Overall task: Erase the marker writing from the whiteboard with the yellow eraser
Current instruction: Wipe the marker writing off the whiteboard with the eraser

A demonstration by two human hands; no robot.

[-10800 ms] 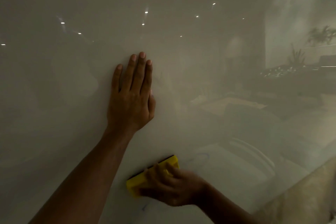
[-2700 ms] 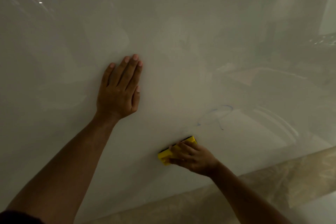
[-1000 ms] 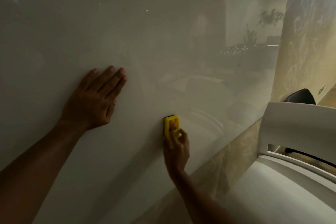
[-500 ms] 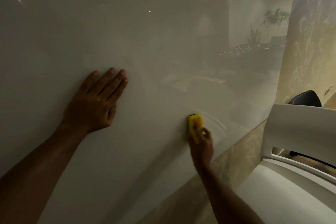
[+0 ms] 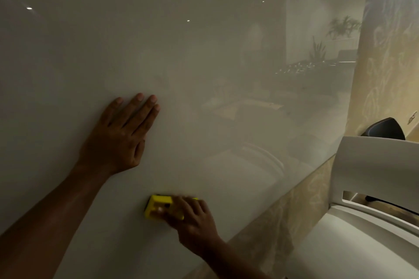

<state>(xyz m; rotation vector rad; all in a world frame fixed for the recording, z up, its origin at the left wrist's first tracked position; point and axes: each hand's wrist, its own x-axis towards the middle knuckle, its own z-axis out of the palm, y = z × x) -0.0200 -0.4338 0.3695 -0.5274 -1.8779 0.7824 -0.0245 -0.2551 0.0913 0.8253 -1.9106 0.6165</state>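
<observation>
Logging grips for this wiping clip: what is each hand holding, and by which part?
The right hand grips the yellow eraser over its right end and back. The left hand holds nothing, resting flat on the whiteboard.

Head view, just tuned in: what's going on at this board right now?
A person is wiping a glossy whiteboard. The right hand grips a yellow block eraser lying lengthwise against the board's lower part, blurred as if mid-stroke. The left hand rests flat on the board above, fingers straight. No marker writing shows on the visible surface. A white chair stands at the right.
</observation>
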